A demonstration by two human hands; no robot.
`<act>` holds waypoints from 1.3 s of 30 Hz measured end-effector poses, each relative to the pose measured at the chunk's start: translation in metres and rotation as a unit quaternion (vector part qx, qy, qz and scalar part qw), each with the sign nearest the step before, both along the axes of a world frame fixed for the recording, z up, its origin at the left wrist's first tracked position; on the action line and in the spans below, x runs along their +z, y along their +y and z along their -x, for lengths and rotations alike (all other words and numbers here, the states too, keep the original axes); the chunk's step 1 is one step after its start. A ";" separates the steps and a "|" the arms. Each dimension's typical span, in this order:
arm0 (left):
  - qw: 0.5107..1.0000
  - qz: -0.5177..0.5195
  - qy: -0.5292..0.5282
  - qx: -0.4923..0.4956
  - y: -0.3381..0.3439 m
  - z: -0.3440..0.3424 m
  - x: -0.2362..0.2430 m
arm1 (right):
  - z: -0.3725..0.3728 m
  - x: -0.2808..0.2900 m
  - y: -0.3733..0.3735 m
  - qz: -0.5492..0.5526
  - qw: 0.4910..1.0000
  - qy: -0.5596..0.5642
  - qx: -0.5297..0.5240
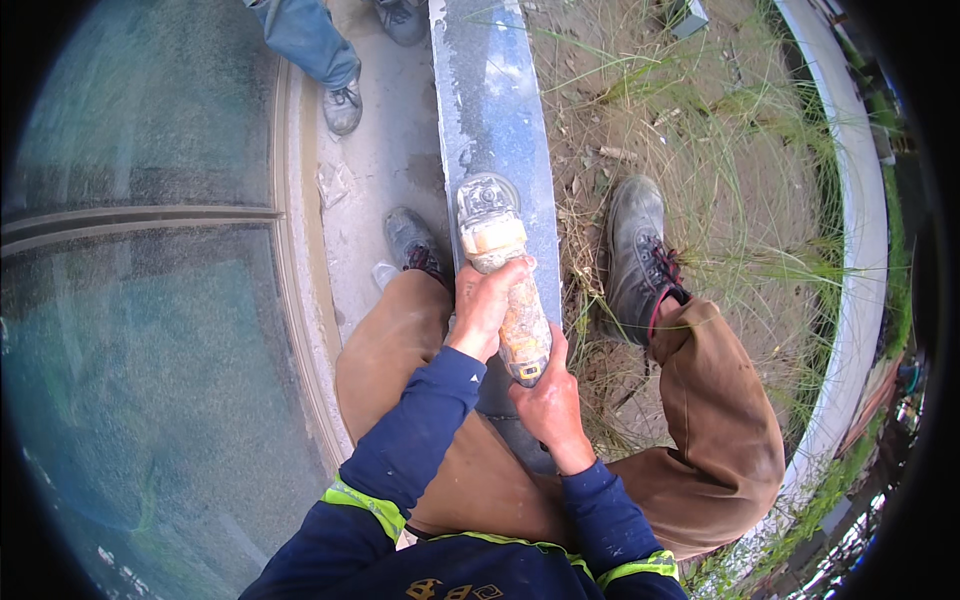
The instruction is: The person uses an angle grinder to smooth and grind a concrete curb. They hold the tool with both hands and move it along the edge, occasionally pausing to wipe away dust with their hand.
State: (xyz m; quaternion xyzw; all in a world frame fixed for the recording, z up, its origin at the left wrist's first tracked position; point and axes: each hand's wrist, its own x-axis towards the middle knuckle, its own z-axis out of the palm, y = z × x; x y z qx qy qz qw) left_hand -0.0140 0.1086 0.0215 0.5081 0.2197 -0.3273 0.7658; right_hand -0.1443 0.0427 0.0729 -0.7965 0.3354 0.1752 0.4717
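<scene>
An angle grinder (521, 308), dusty and orange-yellow, lies in both my hands, its body slanting from the head down toward me. My left hand (484, 304) wraps round its front part, just behind the gear head. Round the rear end of the body closes my right hand (552, 398). The grinder's head rests at or just over a long, narrow blue-grey ledge (508, 110) that runs away between my legs. Its disc is mostly hidden under the grey head, so I cannot tell whether it touches the surface.
A large dusty window (150, 350) with a metal frame (280, 160) is on the left. Another person's shoe (343, 108) and jeans stand at the far left of the ledge. My right boot (637, 255) is on grassy soil; a pale curb (850, 200) curves beyond.
</scene>
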 end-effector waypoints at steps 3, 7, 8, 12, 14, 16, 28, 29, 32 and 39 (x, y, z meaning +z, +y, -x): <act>1.000 0.003 -0.001 0.018 0.005 0.001 -0.002 | 0.000 0.001 -0.004 -0.003 1.000 0.009 0.012; 0.999 0.031 -0.009 -0.005 -0.014 0.014 -0.006 | 0.018 0.010 -0.014 0.003 1.000 0.030 -0.010; 1.000 0.023 -0.007 -0.004 -0.020 0.019 -0.006 | 0.024 0.013 -0.017 0.003 0.999 0.032 -0.016; 0.999 0.040 -0.003 -0.027 -0.040 0.038 0.000 | 0.050 0.013 -0.026 -0.003 0.997 0.048 -0.064; 0.997 0.060 0.019 -0.054 -0.040 0.037 0.001 | 0.057 0.008 -0.025 0.003 0.997 0.028 -0.078; 0.997 0.051 0.045 -0.046 -0.040 0.034 0.000 | 0.053 0.006 -0.022 0.008 0.997 0.028 -0.070; 0.998 0.023 0.057 -0.023 -0.029 0.028 0.008 | 0.039 0.020 -0.012 0.011 0.995 0.074 -0.061; 0.997 0.021 0.058 -0.037 -0.030 0.029 0.009 | 0.042 0.018 -0.011 0.009 0.995 0.068 -0.066; 0.997 0.023 0.064 -0.034 -0.031 0.026 0.004 | 0.042 0.013 -0.010 0.007 0.996 0.055 -0.074; 0.998 0.031 0.013 0.056 -0.015 -0.013 -0.001 | -0.009 0.009 -0.006 0.004 0.997 0.070 -0.026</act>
